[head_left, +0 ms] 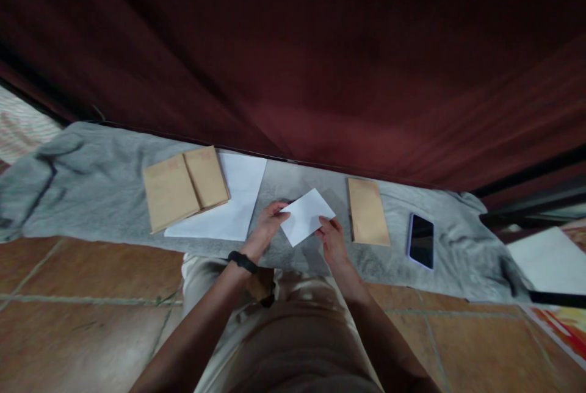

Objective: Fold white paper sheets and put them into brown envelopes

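**Two hands on one folded white sheet**

Both hands pinch a folded white paper (pixel 306 216) above a grey cloth (pixel 91 191): the left hand (pixel 270 222) grips its left edge, the right hand (pixel 332 240) its lower right corner. Just right lies a brown envelope (pixel 367 219), then a phone (pixel 422 241). Left of the hands, two brown envelopes (pixel 185 185) overlap a white sheet (pixel 235 204).
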`<control>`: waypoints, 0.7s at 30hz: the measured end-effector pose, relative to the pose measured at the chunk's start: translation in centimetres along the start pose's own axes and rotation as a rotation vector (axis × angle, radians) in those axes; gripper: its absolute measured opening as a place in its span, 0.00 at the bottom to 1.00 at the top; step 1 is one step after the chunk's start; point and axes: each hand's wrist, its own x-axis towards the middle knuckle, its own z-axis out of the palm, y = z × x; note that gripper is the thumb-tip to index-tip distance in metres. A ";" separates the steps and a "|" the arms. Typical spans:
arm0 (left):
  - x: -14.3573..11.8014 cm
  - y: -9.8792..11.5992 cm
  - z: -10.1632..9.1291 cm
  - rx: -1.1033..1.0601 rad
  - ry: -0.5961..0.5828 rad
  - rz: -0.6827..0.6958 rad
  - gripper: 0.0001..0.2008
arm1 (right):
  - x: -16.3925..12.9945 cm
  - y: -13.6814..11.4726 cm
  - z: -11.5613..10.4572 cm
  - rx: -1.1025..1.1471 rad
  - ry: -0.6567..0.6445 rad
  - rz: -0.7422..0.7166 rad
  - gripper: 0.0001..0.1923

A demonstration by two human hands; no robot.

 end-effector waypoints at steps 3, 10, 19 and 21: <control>1.3 0.1 -0.4 0.112 0.006 0.030 0.11 | 0.5 -0.4 -1.8 -0.122 0.003 0.005 0.18; 3.4 1.1 -0.2 0.433 0.060 0.117 0.12 | 1.0 -0.7 -2.9 -0.437 -0.094 0.089 0.08; -2.5 -1.6 4.6 1.113 -0.021 0.640 0.22 | 1.5 -0.5 -2.9 -0.545 -0.164 0.209 0.09; -3.8 -2.6 5.5 1.187 -0.078 0.634 0.25 | 1.4 -0.6 -3.0 -0.590 -0.173 0.217 0.10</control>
